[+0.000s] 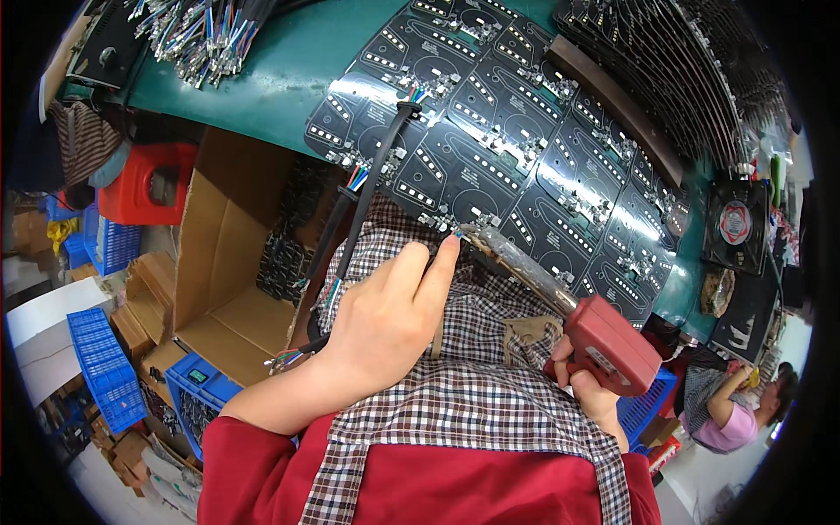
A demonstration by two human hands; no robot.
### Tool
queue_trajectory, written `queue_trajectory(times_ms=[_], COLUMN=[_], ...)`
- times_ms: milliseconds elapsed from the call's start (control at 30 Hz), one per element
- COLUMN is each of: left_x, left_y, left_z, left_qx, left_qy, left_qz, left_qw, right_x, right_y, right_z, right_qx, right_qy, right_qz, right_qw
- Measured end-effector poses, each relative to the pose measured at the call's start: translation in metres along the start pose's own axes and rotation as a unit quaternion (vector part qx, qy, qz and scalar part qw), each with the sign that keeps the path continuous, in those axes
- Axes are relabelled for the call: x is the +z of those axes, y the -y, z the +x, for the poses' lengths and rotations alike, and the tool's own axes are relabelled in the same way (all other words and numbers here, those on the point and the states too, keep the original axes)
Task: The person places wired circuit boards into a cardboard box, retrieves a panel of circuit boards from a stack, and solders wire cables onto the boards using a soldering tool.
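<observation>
My left hand [385,306] is closed, its index finger stretched to the near edge of a black circuit board panel [486,171]. A bit of blue wire shows at that fingertip. From under my left wrist sticks out the end of a black cable [313,345] with coloured wires; the rest of it is hidden by the hand. In my right hand [588,385] is a red soldering gun [612,346], fingers wrapped round its handle. Its long, sooty barrel points left, and the tip meets the board edge right beside my left fingertip.
Two black cables [372,166] hang off the panel's left side. A wire bundle [206,39] lies on the green table [271,96]. Stacked boards [674,70] stand behind a brown bar [617,105]. A cardboard box [232,227] is at left, a fan [737,221] at right; another person [726,407] sits beyond.
</observation>
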State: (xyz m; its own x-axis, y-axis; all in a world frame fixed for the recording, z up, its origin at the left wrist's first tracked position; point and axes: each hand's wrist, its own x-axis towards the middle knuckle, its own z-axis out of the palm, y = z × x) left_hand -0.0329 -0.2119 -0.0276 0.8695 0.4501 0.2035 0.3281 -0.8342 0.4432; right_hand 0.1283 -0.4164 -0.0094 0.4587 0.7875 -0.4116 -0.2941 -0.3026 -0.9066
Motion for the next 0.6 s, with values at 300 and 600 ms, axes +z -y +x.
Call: queue_trajectory(times_ms=[300,600], left_x=[-0.002,-0.002], left_y=[-0.001,-0.001], left_z=[0.001,0.0], left_qx=[0.005,0.001], left_qy=[0.003,0.004], left_qz=[0.01,0.005], left_qw=[1.0,1.0], right_x=[-0.006,-0.02], right_y=[-0.018,-0.017], right_z=[-0.004,-0.003], right_qx=[-0.056,-0.023], right_qy=[-0.034,0.029], right_qz=[-0.144,-0.097], right_qw=[0.987,0.995])
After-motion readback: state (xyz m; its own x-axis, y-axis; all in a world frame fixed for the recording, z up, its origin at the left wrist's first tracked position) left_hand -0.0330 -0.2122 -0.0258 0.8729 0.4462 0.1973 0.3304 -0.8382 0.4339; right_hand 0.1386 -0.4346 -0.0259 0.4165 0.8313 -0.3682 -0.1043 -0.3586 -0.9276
